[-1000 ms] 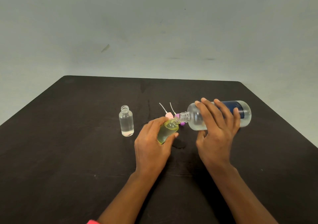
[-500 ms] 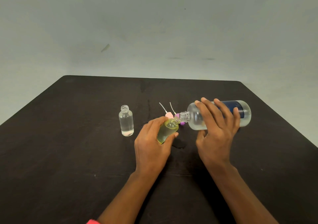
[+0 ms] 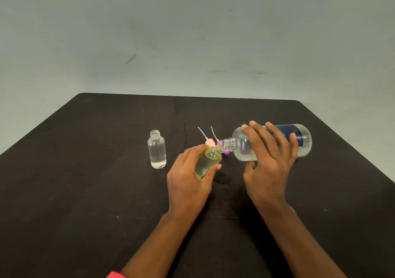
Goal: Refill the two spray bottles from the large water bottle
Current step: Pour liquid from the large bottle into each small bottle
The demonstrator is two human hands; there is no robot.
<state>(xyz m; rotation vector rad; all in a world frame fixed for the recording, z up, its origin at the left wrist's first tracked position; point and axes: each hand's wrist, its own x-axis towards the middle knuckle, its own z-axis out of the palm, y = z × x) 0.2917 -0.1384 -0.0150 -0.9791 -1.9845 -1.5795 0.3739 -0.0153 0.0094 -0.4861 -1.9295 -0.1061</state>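
My left hand (image 3: 188, 177) grips a small yellowish spray bottle (image 3: 208, 159), tilted with its open neck toward the right. My right hand (image 3: 267, 162) holds the large clear water bottle (image 3: 241, 147) with a blue label nearly horizontal, its threaded mouth touching the small bottle's neck. A second small clear spray bottle (image 3: 157, 149) stands upright and uncapped to the left, filled with clear liquid. Two spray heads, one pink (image 3: 210, 142) and one purple (image 3: 219, 143), lie with their white tubes just behind the bottles.
Everything rests on a dark table (image 3: 85, 192) with its far edge near a pale wall. A small wet patch (image 3: 222, 178) shows on the tabletop between my hands. A pink cuff (image 3: 114, 275) peeks in at the bottom edge.
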